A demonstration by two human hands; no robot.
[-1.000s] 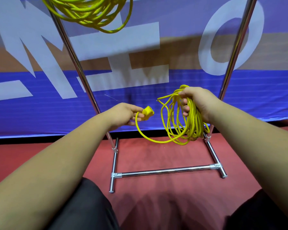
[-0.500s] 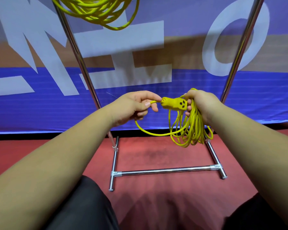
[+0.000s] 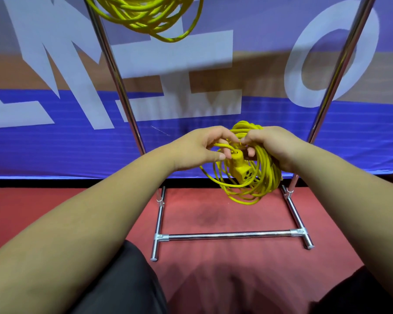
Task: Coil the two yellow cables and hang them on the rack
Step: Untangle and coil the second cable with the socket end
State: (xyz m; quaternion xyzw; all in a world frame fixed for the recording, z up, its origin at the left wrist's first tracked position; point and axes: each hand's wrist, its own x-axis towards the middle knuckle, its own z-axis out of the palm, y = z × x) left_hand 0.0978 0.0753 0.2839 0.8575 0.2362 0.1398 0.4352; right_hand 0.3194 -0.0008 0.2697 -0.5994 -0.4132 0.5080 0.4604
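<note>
1 hung coil (image 3: 145,17) on 1 rack (image 3: 114,71); left hand (image 3: 197,150), right hand (image 3: 275,143) pinch 1 held coil (image 3: 266,175).

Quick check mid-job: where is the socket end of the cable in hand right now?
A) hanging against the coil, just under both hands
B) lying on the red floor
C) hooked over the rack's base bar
A: the socket end hangs against the coil, just under the left hand and right hand, above the floor.
</note>
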